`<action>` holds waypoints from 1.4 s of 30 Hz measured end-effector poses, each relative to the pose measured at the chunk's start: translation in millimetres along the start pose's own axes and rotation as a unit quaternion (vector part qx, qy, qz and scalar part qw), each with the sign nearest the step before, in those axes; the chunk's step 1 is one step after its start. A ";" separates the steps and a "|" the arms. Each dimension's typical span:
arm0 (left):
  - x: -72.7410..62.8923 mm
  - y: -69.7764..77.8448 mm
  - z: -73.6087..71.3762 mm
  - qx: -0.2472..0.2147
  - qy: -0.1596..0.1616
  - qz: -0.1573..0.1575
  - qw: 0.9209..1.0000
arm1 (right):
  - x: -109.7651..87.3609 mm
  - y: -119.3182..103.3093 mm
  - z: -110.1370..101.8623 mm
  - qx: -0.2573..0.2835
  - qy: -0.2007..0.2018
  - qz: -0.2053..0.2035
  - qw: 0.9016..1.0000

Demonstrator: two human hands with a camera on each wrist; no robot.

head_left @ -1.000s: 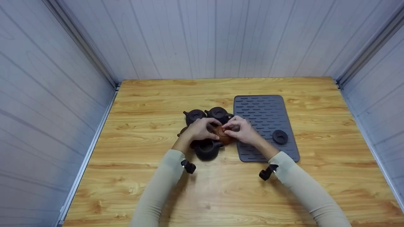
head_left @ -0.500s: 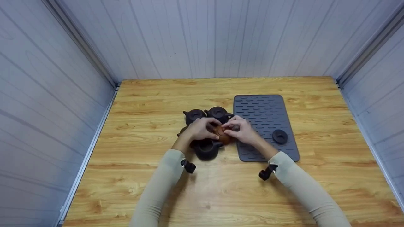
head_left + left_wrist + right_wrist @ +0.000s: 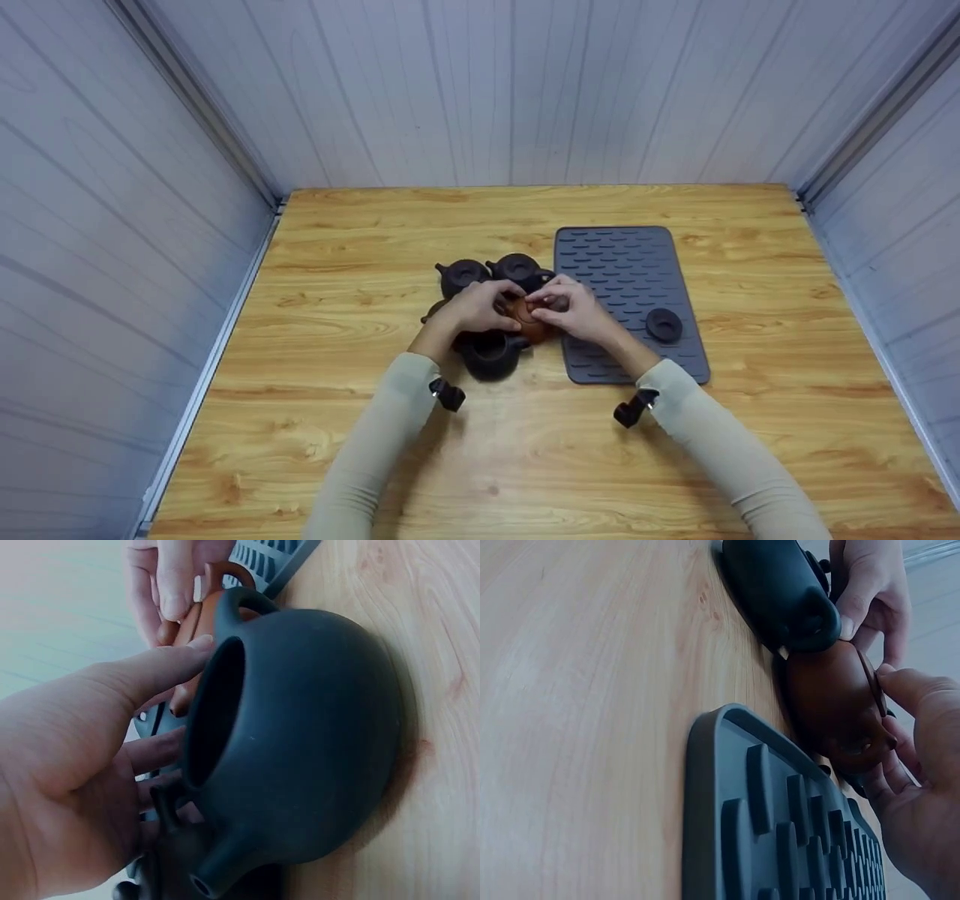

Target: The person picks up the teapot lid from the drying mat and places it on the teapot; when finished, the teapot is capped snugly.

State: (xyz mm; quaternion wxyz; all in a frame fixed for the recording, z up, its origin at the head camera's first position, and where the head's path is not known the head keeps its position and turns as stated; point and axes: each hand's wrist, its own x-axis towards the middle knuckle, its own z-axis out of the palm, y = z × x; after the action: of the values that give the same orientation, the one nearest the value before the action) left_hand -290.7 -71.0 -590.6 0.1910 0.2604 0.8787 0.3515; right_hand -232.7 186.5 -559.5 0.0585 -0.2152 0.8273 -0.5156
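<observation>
A small reddish-brown teapot (image 3: 534, 331) stands among dark teapots at the mat's left edge. My left hand (image 3: 484, 306) steadies it from the spout side, thumb on its body (image 3: 212, 615) and fingers at the far side. With thumb and fingertips, my right hand (image 3: 576, 311) pinches the knob of its lid (image 3: 874, 680), which sits on the teapot. In front of my left hand is a lidless dark teapot (image 3: 322, 727), its round mouth showing. A dark round lid (image 3: 664, 325) lies on the grey mat. My left fingertips are partly hidden.
Two lidded dark teapots, one at the back left (image 3: 463, 274) and one at the back right (image 3: 517, 267), stand behind my hands. Another pot (image 3: 433, 309) is mostly covered by my left hand. The grey ridged mat (image 3: 615, 259) lies right of the group on the wooden table (image 3: 360, 247).
</observation>
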 end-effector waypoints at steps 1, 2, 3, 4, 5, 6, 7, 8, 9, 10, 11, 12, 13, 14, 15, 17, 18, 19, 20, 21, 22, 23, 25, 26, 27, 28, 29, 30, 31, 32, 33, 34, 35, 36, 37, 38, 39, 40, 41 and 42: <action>-0.1 0.5 -0.6 0.006 -0.001 -0.004 1.000 | 0.4 0.2 0.1 -0.002 -0.001 0.000 1.000; -0.2 0.6 -1.1 0.012 -0.001 -0.009 1.000 | 0.8 0.2 -0.1 -0.003 -0.001 0.000 1.000; -1.8 2.9 -1.7 0.021 0.000 -0.016 1.000 | 0.9 0.3 -0.2 -0.005 -0.001 -0.002 1.000; -8.3 13.7 -5.6 0.029 0.000 -0.025 0.999 | 1.1 0.1 -0.3 -0.005 -0.001 -0.002 1.000; -15.2 25.0 -9.4 0.040 0.001 -0.035 0.999 | 1.4 -0.1 -0.4 -0.006 -0.001 -0.002 1.000; -16.4 24.4 -8.9 0.053 0.006 -0.038 0.998 | 1.4 -0.4 -0.6 -0.007 -0.001 -0.003 1.000; -23.8 35.5 -12.6 0.061 0.009 -0.046 0.997 | 1.6 -0.6 -0.7 -0.008 -0.002 -0.004 1.000; -31.5 46.6 -16.2 0.070 0.013 -0.052 0.996 | 1.6 -0.7 -0.9 -0.009 -0.001 -0.005 1.000; -39.9 58.7 -20.1 0.078 0.018 -0.056 0.995 | 1.5 -0.5 -1.0 -0.009 -0.001 -0.007 1.000; -47.1 68.6 -24.0 0.083 0.023 -0.057 0.995 | 1.4 -0.5 -1.1 -0.010 -0.001 -0.007 1.000; -49.8 70.1 -24.8 0.087 0.029 -0.055 0.994 | 1.4 -0.3 -1.3 -0.010 -0.002 -0.008 1.000; -52.5 71.1 -25.7 0.088 0.036 -0.051 0.994 | 1.1 -0.2 -1.5 -0.011 -0.001 -0.010 1.000; -61.2 83.8 -30.9 0.084 0.040 -0.052 0.994 | 1.0 -0.1 -1.9 -0.010 -0.001 -0.011 1.000; -64.2 84.7 -32.0 0.084 0.047 -0.047 0.994 | 0.7 -0.1 -2.4 -0.009 -0.001 -0.012 1.000; -67.2 85.3 -33.0 0.082 0.055 -0.041 0.994 | 0.5 -0.2 -2.8 -0.008 -0.002 -0.012 1.000; -73.4 85.2 -34.8 0.077 0.070 -0.029 0.994 | 0.4 -0.8 -3.2 -0.008 -0.002 -0.011 1.000; -76.5 84.7 -35.6 0.074 0.078 -0.023 0.994 | 0.2 -1.1 -3.4 -0.008 -0.002 -0.011 1.000; -79.6 83.9 -36.2 0.073 0.086 -0.017 0.993 | 0.0 -1.6 -3.7 -0.006 -0.002 -0.010 1.000; -82.6 82.9 -36.7 0.071 0.094 -0.012 0.993 | -0.2 -1.9 -4.0 -0.007 -0.002 -0.011 1.000; -85.7 81.8 -37.1 0.068 0.102 -0.008 0.992 | -0.3 -2.2 -4.3 -0.006 -0.001 -0.011 1.000; -88.9 80.4 -37.4 0.065 0.110 -0.003 0.992 | -0.3 -2.4 -4.4 -0.006 -0.001 -0.012 1.000; -92.0 78.9 -37.6 0.062 0.118 -0.001 0.991 | -0.3 -2.4 -4.5 -0.005 -0.001 -0.015 1.000; -98.0 75.3 -37.4 0.052 0.134 0.001 0.990 | -0.1 -2.4 -4.7 -0.004 0.000 -0.015 1.000; -101.0 73.4 -37.3 0.045 0.141 0.002 0.989 | 0.0 -2.2 -4.8 -0.005 0.000 -0.015 1.000; -104.1 71.4 -36.8 0.036 0.148 0.003 0.988 | 0.2 -2.0 -4.9 -0.005 0.000 -0.013 1.000; -107.1 69.1 -36.2 0.029 0.155 0.005 0.987 | 0.2 -1.8 -5.0 -0.006 0.001 -0.012 1.000; -109.9 66.8 -35.4 0.021 0.163 0.008 0.986 | 0.1 -1.7 -5.1 -0.007 0.002 -0.011 1.000; -112.6 64.1 -34.4 0.015 0.171 0.012 0.985 | 0.1 -1.7 -5.1 -0.007 0.003 -0.009 1.000; -115.5 61.7 -33.4 0.008 0.179 0.016 0.984 | 0.0 -1.8 -4.9 -0.007 0.004 -0.008 1.000; -118.5 59.3 -32.3 0.003 0.188 0.020 0.982 | 0.2 -2.0 -4.6 -0.007 0.004 -0.009 1.000; -121.5 57.0 -31.1 -0.005 0.197 0.023 0.980 | 0.2 -2.1 -4.2 -0.007 0.004 -0.009 1.000; -124.3 54.7 -29.8 -0.012 0.206 0.027 0.978 | 0.2 -2.4 -3.8 -0.007 0.005 -0.010 1.000; -127.1 52.6 -28.6 -0.021 0.215 0.030 0.976 | 0.3 -2.6 -3.5 -0.007 0.005 -0.010 1.000; -129.8 50.5 -27.2 -0.028 0.223 0.033 0.974 | 0.4 -2.8 -3.0 -0.007 0.005 -0.011 1.000; -132.7 48.7 -26.1 -0.035 0.229 0.035 0.972 | 0.6 -2.9 -2.6 -0.008 0.005 -0.011 1.000; -135.4 46.5 -24.7 -0.041 0.235 0.036 0.971 | 0.7 -2.9 -2.3 -0.008 0.005 -0.010 1.000; -137.9 44.4 -23.4 -0.045 0.240 0.039 0.969 | 0.6 -2.8 -2.1 -0.008 0.005 -0.010 1.000; -140.2 42.2 -22.1 -0.046 0.243 0.042 0.968 | 0.7 -2.4 -2.0 -0.009 0.006 -0.010 1.000; -142.4 40.1 -20.7 -0.046 0.246 0.045 0.967 | 0.8 -2.2 -2.1 -0.010 0.006 -0.009 1.000; -144.4 37.9 -19.3 -0.046 0.248 0.047 0.967 | 0.9 -2.1 -2.2 -0.010 0.006 -0.009 1.000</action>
State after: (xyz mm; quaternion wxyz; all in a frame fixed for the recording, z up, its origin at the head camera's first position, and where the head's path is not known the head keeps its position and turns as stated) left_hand -174.1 -143.0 -528.3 -0.0380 0.1973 0.8682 0.4536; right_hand -233.5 187.2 -556.5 0.0468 -0.2195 0.8307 -0.5094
